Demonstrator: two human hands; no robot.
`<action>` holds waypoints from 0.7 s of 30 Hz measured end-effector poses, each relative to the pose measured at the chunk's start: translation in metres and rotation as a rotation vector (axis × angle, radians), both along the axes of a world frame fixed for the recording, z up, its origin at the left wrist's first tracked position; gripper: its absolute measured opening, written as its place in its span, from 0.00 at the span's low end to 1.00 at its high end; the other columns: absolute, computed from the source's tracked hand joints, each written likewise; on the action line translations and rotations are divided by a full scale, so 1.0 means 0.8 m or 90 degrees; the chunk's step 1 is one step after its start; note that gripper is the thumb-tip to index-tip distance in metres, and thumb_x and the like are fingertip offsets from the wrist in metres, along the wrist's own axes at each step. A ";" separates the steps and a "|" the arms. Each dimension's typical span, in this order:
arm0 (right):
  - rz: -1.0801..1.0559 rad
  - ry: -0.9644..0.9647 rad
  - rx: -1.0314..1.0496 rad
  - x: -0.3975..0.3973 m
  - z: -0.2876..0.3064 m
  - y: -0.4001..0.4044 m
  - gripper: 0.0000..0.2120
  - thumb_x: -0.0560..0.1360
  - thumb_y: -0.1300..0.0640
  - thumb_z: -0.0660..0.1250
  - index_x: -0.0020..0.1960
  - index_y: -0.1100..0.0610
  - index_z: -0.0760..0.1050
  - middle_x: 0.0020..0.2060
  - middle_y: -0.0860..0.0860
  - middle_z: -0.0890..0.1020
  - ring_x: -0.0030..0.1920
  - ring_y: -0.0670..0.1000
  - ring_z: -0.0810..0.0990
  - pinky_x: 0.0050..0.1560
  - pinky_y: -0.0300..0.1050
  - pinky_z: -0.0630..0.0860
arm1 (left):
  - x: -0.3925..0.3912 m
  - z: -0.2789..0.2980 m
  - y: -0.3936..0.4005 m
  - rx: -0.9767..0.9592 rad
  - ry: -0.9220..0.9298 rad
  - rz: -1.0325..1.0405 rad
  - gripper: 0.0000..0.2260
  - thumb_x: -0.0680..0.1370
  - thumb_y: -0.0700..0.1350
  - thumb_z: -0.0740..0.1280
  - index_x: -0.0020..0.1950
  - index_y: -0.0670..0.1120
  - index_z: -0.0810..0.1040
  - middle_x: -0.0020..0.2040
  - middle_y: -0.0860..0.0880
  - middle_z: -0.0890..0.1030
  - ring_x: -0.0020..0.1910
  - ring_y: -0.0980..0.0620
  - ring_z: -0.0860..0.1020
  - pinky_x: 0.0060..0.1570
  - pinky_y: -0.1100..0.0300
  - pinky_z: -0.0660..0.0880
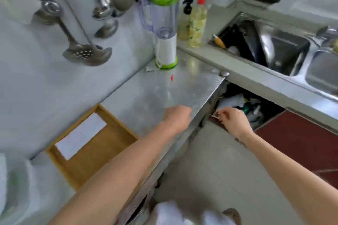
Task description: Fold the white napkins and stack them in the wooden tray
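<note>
Wooden tray [95,159] sits on the metal counter [164,93], at about 8 o'clock in the view, against the wall. One folded white napkin [81,136] lies flat inside it, in the half nearest the wall; the other half shows bare wood.

Left hand [178,117] rests at the counter's front edge, near centre, fingers curled into a loose fist. Nothing is visible in its grasp.

Right hand [233,121] reaches off the counter at 3 o'clock from the left hand, toward the open space under the sink [285,49]. Its thumb and fingertips pinch a small object at the corner there; motion blur prevents identifying it.

At 12 o'clock stand a blender [164,29] with a green lid, and just beside it two bottles: a dark-capped pump bottle [184,22] and a red-capped yellow bottle [198,22]. Ladles and a slotted spoon [86,54] hang on the wall at 10 o'clock. White cloth [175,213] shows at 6 o'clock, blurred.
</note>
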State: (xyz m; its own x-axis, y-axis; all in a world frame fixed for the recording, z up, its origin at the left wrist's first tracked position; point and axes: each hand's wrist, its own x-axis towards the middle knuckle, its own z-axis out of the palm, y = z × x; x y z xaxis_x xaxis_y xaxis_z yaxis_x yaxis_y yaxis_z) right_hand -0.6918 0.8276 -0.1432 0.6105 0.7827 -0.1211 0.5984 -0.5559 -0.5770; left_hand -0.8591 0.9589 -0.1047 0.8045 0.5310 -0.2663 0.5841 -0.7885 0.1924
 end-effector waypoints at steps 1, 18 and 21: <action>-0.045 -0.002 -0.008 0.031 0.005 -0.042 0.09 0.75 0.64 0.62 0.48 0.59 0.80 0.38 0.54 0.83 0.40 0.57 0.81 0.44 0.50 0.77 | 0.036 0.004 -0.023 0.010 0.007 -0.042 0.11 0.78 0.44 0.59 0.57 0.46 0.78 0.56 0.43 0.80 0.57 0.41 0.78 0.49 0.53 0.73; -0.713 -0.017 -0.038 0.326 0.053 -0.737 0.10 0.76 0.61 0.61 0.51 0.56 0.80 0.50 0.52 0.83 0.52 0.54 0.80 0.52 0.48 0.75 | 0.596 0.010 -0.613 -0.019 -0.005 -0.693 0.07 0.77 0.45 0.60 0.50 0.46 0.76 0.52 0.46 0.79 0.51 0.43 0.78 0.49 0.52 0.76; -0.825 -0.006 -0.047 0.332 0.047 -0.816 0.09 0.76 0.61 0.62 0.52 0.56 0.80 0.51 0.53 0.83 0.53 0.55 0.80 0.54 0.46 0.75 | 0.656 0.007 -0.707 0.000 -0.007 -0.811 0.09 0.77 0.46 0.61 0.53 0.44 0.76 0.54 0.44 0.78 0.54 0.42 0.77 0.52 0.50 0.76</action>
